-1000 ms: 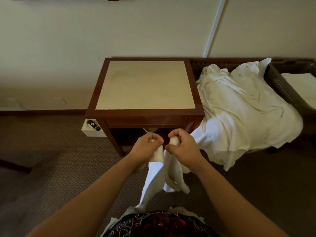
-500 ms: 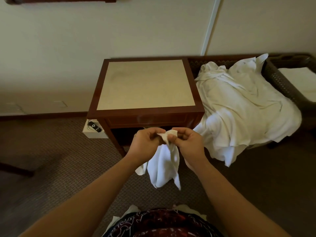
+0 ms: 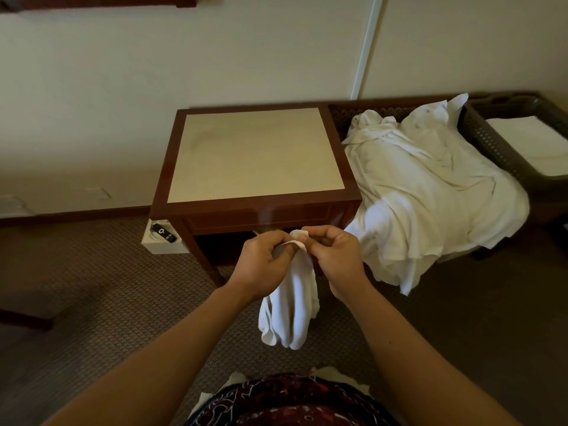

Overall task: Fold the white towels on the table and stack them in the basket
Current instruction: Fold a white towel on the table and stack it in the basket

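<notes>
In front of the table (image 3: 255,155), I have both hands pinching the top edge of one towel (image 3: 290,309), left hand (image 3: 264,265) and right hand (image 3: 335,256) close together, fingers curled, probably hunting for its corners. The pile (image 3: 430,192) waits beside; the basket (image 3: 491,139) sits far right.

White towel (image 3: 292,305), dark brown latticed basket (image 3: 491,142), red-brown table (image 3: 166,167) (beige top), patterned brown carpet (image 3: 123,287).

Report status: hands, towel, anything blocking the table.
Left hand and right hand both pinch the towel top. Towel hangs unfolded before the table. Nothing in the way.
</notes>
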Tool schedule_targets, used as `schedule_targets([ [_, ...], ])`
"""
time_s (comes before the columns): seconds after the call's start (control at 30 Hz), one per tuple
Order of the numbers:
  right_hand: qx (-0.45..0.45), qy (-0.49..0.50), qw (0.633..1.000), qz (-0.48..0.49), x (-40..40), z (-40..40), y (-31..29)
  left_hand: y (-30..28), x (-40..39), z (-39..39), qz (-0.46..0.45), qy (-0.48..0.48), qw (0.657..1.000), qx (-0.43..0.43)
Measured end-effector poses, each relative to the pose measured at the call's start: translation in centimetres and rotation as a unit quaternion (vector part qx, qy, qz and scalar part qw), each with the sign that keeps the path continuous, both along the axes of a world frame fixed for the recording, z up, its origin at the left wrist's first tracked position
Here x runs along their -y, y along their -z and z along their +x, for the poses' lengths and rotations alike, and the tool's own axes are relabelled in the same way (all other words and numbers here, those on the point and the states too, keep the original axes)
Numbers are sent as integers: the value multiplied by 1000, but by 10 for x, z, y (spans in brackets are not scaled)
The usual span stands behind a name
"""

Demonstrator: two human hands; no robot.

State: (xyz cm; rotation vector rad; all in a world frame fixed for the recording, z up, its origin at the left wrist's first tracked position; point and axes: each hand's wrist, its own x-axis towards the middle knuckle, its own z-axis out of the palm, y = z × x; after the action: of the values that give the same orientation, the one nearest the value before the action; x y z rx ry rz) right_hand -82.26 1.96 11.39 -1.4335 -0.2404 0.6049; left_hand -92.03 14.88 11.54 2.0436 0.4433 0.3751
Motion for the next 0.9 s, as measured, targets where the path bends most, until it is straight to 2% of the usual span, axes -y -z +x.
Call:
schedule_targets([
  [0.33,25,-68,997,-5,6,-1,4,8,1,-2,-33,-66,997,33],
  [0.47,108,-77,990,-51,4,-1,4,9,-5,-3,-66,-34,997,3],
  [0.63,155,-91,981,-69,7,6,-8,11,-7,-7,-150,24,988,-8],
  [0.77,203,-115,969,-84,13,15,-27,38,-5,-20,-93,12,995,-21],
  [0.9,246,-123,957,-88,11,18,-49,61,2,-20,-78,-39,996,-4],
])
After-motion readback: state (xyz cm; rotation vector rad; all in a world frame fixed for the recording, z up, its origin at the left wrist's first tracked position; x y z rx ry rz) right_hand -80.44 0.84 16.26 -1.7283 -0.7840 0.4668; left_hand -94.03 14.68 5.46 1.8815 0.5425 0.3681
